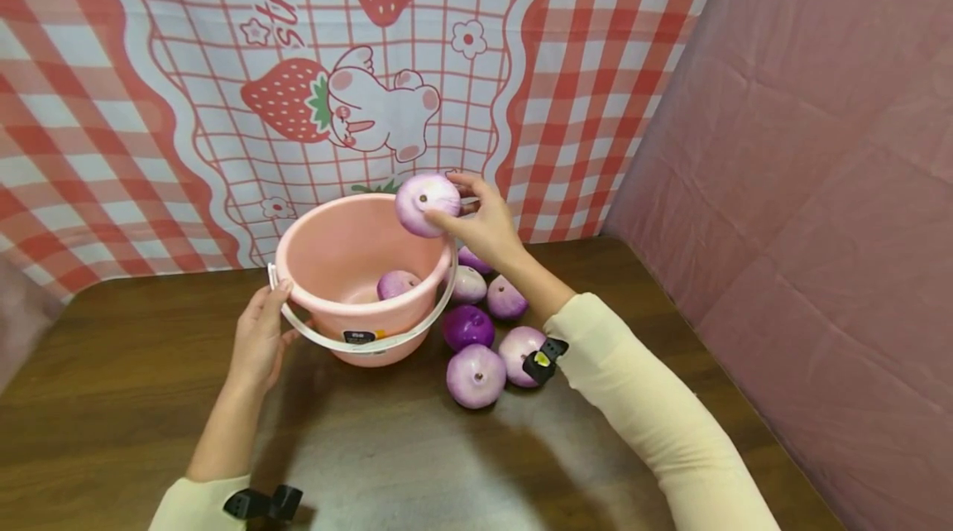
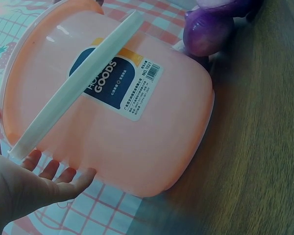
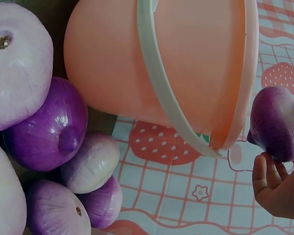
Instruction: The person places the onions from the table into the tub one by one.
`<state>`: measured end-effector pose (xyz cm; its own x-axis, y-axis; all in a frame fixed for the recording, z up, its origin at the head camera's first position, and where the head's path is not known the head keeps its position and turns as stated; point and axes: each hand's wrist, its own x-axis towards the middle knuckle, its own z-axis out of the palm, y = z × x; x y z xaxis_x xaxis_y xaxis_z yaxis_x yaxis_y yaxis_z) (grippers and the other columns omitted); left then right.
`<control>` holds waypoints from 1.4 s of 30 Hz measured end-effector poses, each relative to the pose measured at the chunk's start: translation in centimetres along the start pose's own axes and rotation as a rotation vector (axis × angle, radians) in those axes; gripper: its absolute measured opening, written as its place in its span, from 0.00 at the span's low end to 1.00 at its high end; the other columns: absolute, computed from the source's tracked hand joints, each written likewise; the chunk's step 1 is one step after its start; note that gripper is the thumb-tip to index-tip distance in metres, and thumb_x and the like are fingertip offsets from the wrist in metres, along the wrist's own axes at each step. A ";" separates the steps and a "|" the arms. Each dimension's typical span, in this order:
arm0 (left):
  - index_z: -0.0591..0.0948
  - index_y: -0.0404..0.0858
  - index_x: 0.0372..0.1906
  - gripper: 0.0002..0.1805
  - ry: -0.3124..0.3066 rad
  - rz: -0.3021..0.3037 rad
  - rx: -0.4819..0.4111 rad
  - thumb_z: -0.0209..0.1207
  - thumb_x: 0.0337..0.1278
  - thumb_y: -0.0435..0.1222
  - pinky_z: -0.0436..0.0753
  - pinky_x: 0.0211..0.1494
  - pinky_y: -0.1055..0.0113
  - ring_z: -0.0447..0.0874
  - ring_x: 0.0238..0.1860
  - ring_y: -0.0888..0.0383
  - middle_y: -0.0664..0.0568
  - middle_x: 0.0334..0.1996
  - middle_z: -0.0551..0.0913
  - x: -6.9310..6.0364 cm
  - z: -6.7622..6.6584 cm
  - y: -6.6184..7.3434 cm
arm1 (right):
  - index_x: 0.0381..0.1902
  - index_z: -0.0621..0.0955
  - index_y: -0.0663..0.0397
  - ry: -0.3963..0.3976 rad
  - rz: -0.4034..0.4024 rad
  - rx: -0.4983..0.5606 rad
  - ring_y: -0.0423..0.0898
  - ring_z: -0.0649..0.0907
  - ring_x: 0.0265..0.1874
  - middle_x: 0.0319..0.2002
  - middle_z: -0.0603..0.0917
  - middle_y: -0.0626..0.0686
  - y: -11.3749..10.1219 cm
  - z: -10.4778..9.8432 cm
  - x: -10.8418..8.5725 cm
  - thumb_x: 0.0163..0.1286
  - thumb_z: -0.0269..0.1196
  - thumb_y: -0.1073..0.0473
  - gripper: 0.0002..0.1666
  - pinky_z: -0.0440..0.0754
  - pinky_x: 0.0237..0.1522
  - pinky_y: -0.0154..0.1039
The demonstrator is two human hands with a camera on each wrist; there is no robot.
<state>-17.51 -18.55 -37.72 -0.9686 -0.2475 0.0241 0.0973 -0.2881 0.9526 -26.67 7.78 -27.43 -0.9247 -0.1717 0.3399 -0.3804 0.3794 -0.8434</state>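
A pink bucket (image 1: 350,254) with a white handle (image 1: 372,345) stands on the table. My left hand (image 1: 256,337) grips its left rim, thumb at the edge; in the left wrist view the fingers (image 2: 63,176) lie along the outer wall below the handle. Over the right side of the rim, my right hand (image 1: 484,221) holds a purple onion (image 1: 428,204) between thumb and fingers. The right wrist view shows this held onion (image 3: 277,122) beyond the rim. One onion (image 1: 397,284) lies inside the bucket, partly hidden by its front wall.
Several loose onions (image 1: 476,376) are clustered on the wooden table (image 1: 387,448) just right of the bucket, beneath my right forearm. A red-and-white checked cloth (image 1: 596,84) with strawberries hangs behind. A pink cloth wall (image 1: 819,184) borders the right side.
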 end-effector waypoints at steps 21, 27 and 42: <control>0.76 0.52 0.37 0.05 0.015 -0.008 -0.020 0.50 0.67 0.43 0.83 0.37 0.74 0.72 0.40 0.67 0.61 0.39 0.71 -0.1 0.0 0.0 | 0.59 0.72 0.53 -0.029 0.009 0.034 0.47 0.79 0.40 0.47 0.79 0.55 -0.2 1.6 -0.1 0.53 0.72 0.55 0.36 0.81 0.39 0.31; 0.76 0.52 0.36 0.05 0.002 -0.004 -0.020 0.50 0.67 0.43 0.84 0.37 0.74 0.71 0.42 0.66 0.61 0.40 0.71 -0.1 0.0 0.0 | 0.59 0.72 0.51 -0.034 0.020 0.021 0.47 0.80 0.41 0.47 0.79 0.54 -0.3 2.0 -0.3 0.53 0.72 0.53 0.36 0.81 0.39 0.31; 0.76 0.52 0.36 0.05 0.002 0.004 -0.033 0.50 0.66 0.42 0.84 0.37 0.73 0.72 0.40 0.66 0.61 0.38 0.72 -0.1 0.1 0.1 | 0.59 0.73 0.53 -0.044 -0.025 0.001 0.48 0.80 0.41 0.46 0.80 0.55 -0.4 3.1 -0.1 0.53 0.71 0.55 0.35 0.81 0.40 0.30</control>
<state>-17.43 -18.44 -37.64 -0.9677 -0.2507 0.0271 0.1085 -0.3172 0.9421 -26.33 4.86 -28.37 -0.9132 -0.2212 0.3423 -0.4035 0.3732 -0.8354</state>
